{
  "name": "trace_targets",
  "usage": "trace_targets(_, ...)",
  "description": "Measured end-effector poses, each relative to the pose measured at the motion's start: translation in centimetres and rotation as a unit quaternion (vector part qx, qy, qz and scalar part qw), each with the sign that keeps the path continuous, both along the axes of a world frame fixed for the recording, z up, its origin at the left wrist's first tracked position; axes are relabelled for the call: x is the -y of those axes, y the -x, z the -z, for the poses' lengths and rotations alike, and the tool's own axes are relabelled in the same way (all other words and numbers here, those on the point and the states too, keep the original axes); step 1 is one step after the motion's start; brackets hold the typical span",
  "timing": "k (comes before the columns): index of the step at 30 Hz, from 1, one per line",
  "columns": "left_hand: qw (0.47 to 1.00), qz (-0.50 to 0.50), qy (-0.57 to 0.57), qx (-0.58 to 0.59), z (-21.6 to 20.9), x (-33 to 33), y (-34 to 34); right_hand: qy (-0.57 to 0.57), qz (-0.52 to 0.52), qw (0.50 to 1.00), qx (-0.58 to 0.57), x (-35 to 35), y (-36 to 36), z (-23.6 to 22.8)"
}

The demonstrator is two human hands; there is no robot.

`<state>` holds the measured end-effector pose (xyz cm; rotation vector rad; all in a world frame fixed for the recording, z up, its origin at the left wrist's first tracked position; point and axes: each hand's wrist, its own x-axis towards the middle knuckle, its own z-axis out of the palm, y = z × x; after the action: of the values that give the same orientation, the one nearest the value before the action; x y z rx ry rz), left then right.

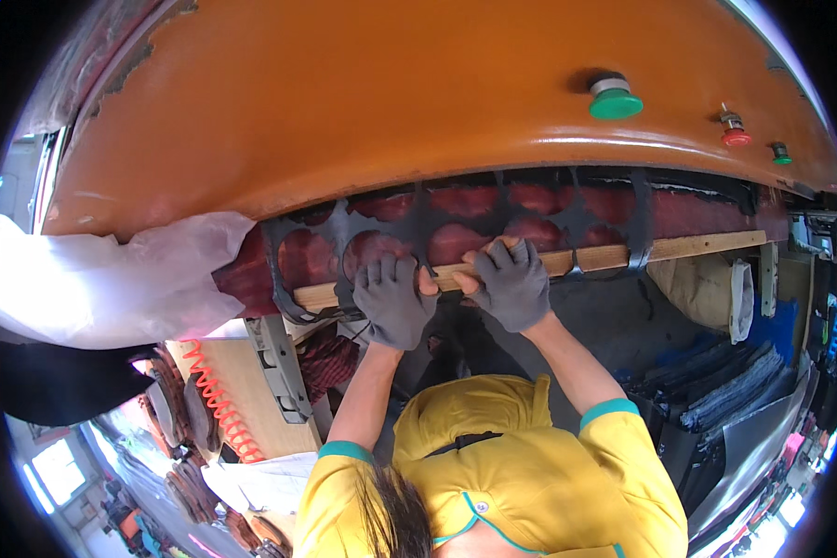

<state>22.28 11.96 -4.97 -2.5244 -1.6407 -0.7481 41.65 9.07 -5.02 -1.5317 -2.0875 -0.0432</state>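
A black sheet (395, 229) with large round and oval cut-outs lies over a dark red surface (697, 212), and its thin strips hang over a wooden strip (707, 245) along the front edge. Both my hands wear grey gloves with bare fingertips showing. My left hand (392, 299) is closed at the sheet's near edge, its thumb by the wood. Just to its right, my right hand (511, 286) is bent over the wooden strip, fingers curled against the sheet. The gloves hide exactly where the fingers pinch.
Above the red surface stands an orange machine panel (363, 102) with a green push button (616, 100) and a red one (735, 137). Clear plastic film (102, 279) is bunched at left, near a coiled orange hose (216, 400). Dark sheets (725, 386) are stacked at right.
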Motion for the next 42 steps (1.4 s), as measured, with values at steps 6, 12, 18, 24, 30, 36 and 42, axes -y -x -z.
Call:
trace_targets(6, 0.998, -0.043, -0.006, 0.042, -0.1, 0.2, -0.6, 0.019, 0.039, 0.998, 0.044, 0.5, 0.8, -0.7)
trace_targets(12, 0.996, -0.027, 0.038, 0.077, -0.6, 1.9, 0.1, 0.023, 0.08, 0.996, 0.019, 2.4, 1.9, -0.3)
trace_targets(18, 0.976, -0.032, 0.166, 0.14, -2.3, 7.3, 1.2, 0.046, 0.066, 0.995, -0.056, 8.3, 2.6, -1.7)
trace_targets(24, 0.97, -0.061, 0.036, 0.231, -6.0, 5.3, 1.5, -0.054, 0.049, 0.991, -0.111, 6.6, 3.7, -5.7)
trace_targets(30, 0.99, -0.014, 0.034, 0.138, -4.3, 1.5, 3.6, 0.047, 0.066, 0.989, -0.122, -3.1, 8.5, -6.4)
trace_targets(36, 0.991, -0.021, 0.057, 0.12, -3.5, 6.2, 4.4, 0.113, 0.014, 0.966, -0.234, -1.0, 8.8, -6.4)
trace_targets(42, 0.995, -0.015, 0.058, 0.083, -4.6, 8.3, 4.4, 0.177, -0.065, 0.704, -0.684, 1.9, 3.5, -8.3)
